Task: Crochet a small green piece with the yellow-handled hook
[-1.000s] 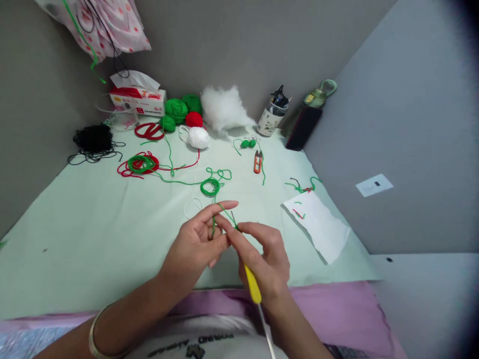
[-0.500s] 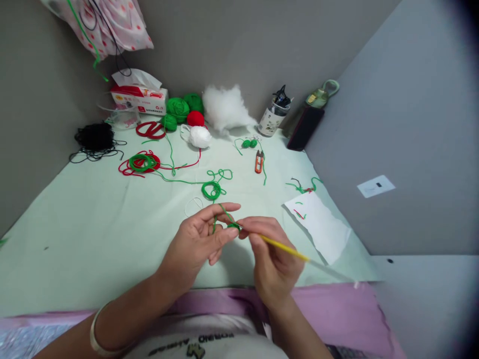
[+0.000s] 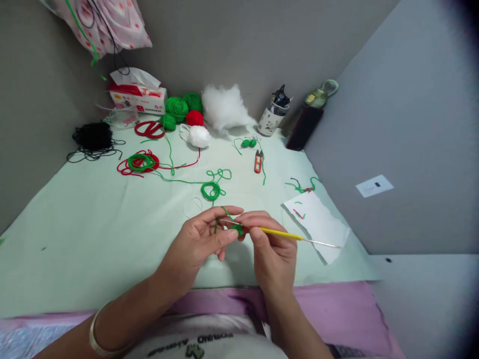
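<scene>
Between thumb and fingers, my left hand [image 3: 200,242] pinches a small piece of green crochet [image 3: 236,229]. Green yarn runs over its raised index finger and down to a loose green coil [image 3: 211,190] on the table. My right hand [image 3: 275,249] grips a crochet hook [image 3: 280,233] with a yellow handle and metal ends. The hook's thin tip points left, past the green piece and behind the left thumb. Fingers of both hands nearly meet at the crochet, so part of it is hidden.
Orange thread snips [image 3: 258,162] lie beyond my hands, near two small green balls [image 3: 249,143]. Red scissors [image 3: 149,129], yarn balls [image 3: 177,109], white stuffing [image 3: 226,109] and a tissue box [image 3: 138,99] stand at the back. White paper [image 3: 318,227] with yarn scraps lies right.
The crochet hook has swung to a flatter angle, and its tip now reaches further left past the green piece. My right hand has turned slightly; my left hand keeps its pinch.
</scene>
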The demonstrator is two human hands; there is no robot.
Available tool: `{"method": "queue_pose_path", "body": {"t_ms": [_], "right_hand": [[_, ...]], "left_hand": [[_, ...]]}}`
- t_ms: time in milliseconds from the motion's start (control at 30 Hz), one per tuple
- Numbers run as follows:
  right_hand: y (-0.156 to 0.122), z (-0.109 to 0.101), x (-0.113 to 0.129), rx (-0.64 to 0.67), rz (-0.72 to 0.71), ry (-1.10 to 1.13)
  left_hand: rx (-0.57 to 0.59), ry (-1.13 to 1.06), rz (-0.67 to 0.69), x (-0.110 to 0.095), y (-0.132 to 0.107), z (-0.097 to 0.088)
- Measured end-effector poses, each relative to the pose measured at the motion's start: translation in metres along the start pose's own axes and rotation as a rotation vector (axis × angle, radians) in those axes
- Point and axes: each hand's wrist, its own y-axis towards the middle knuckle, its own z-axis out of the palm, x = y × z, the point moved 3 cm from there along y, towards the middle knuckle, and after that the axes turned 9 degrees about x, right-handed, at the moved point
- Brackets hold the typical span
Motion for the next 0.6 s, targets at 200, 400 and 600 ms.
{"method": "queue_pose_path", "body": {"t_ms": [200,400,600], "right_hand": [[-0.0019,-0.0031,-0.0043,-0.001,0.050,0.061],[0.0012,-0.0059,-0.0062,-0.016,0.113,0.210],[-0.0011,-0.0062,0.0006,0.009,0.091,0.157]], "left_hand": [[-0.046,0.059,0.008,-0.0009,-0.0013,-0.0045],[-0.020,0.076,-0.029,-0.0040,-0.0019,-0.0040],[-0.039,0.114,-0.012,-0.0050,-0.0025,-0.0052]]}}
